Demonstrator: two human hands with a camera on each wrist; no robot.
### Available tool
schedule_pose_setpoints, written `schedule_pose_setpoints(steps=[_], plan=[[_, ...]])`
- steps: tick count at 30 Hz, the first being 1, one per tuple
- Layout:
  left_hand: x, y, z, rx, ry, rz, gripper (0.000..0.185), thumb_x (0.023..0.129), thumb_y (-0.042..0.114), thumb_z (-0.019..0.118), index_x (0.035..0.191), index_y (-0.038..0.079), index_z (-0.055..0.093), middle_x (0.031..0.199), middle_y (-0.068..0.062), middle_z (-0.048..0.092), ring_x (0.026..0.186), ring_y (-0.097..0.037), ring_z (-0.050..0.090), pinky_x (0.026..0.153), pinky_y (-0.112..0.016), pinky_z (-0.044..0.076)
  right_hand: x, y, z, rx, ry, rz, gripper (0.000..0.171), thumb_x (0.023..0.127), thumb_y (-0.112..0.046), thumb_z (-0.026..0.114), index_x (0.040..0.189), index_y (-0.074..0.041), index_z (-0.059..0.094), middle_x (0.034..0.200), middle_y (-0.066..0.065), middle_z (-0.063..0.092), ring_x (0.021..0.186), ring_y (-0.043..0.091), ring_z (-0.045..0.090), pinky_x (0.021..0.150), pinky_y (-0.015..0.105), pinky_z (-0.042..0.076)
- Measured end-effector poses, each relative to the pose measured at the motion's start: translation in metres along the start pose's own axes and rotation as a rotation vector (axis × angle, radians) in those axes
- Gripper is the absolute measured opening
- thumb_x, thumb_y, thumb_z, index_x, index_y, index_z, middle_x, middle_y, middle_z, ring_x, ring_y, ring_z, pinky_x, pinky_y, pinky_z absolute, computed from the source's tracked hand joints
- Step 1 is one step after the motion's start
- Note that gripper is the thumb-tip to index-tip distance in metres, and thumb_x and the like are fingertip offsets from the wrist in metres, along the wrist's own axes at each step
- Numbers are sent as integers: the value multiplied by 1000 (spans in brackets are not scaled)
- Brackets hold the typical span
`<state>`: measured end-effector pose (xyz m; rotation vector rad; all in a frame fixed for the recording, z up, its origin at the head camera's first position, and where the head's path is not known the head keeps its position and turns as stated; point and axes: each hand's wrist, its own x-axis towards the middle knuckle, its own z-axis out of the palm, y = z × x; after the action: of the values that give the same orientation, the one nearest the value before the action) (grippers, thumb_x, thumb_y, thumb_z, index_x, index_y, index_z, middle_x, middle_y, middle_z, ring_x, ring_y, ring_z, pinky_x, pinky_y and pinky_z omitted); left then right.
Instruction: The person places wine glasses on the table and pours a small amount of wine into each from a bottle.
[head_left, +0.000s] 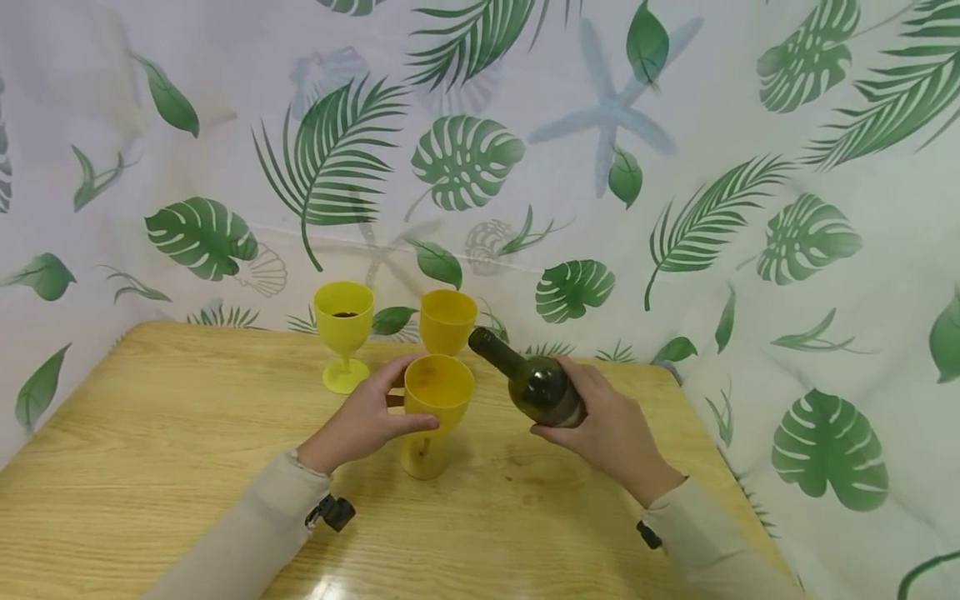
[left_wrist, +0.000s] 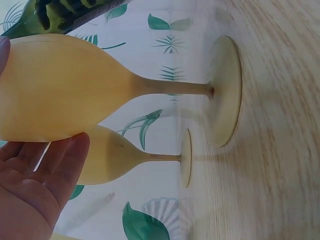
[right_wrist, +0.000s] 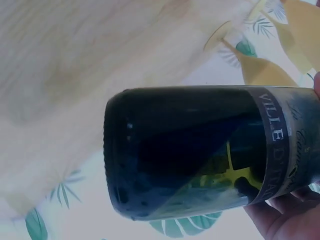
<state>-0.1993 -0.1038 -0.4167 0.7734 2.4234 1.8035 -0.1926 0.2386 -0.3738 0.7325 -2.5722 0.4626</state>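
My left hand [head_left: 367, 423] holds a yellow plastic goblet [head_left: 440, 396] round its bowl, thumb in front and fingers on the far side. The goblet stands upright, its foot at the tabletop. My right hand [head_left: 613, 429] grips a dark green glass wine bottle [head_left: 538, 387] by its labelled body. The bottle tilts, its mouth up and to the left, near the goblet's rim but apart from it. Dark liquid shows inside the bottle [right_wrist: 185, 150] in the right wrist view. Another yellow goblet [head_left: 447, 321] stands just behind the held one.
A third, brighter yellow goblet [head_left: 343, 333] stands at the back left with dark liquid in it. The wooden table [head_left: 187, 450] meets a white leaf-print cloth [head_left: 480, 100] at its back and right side. Dark straps or devices sit at both wrists.
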Motion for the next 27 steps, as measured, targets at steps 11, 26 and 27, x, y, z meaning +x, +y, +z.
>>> schedule_pose_setpoints(steps=[11,26,27], plan=[[-1,0,0,-5,-5,-4,80,87,30,86,154,18,44,144,-5,56,127,-27,58,106,-52,50,8,5,-15,-186,-37,-141,98,71,-46,95,152,-14,50,126,12,64,91,30,73,70,47,62],[2,0,-4,10,-19,-5,80,87,30,85,154,19,44,146,-5,55,129,-26,57,107,-50,50,25,2,-26,-338,-86,-289,99,72,-40,96,153,-10,49,126,16,63,105,36,68,87,52,59],[2,0,-5,11,-19,-6,80,87,30,85,154,19,44,146,-5,55,129,-26,56,107,-50,50,26,2,-26,-347,-91,-295,99,72,-40,96,154,-10,48,126,16,63,106,36,68,87,52,59]])
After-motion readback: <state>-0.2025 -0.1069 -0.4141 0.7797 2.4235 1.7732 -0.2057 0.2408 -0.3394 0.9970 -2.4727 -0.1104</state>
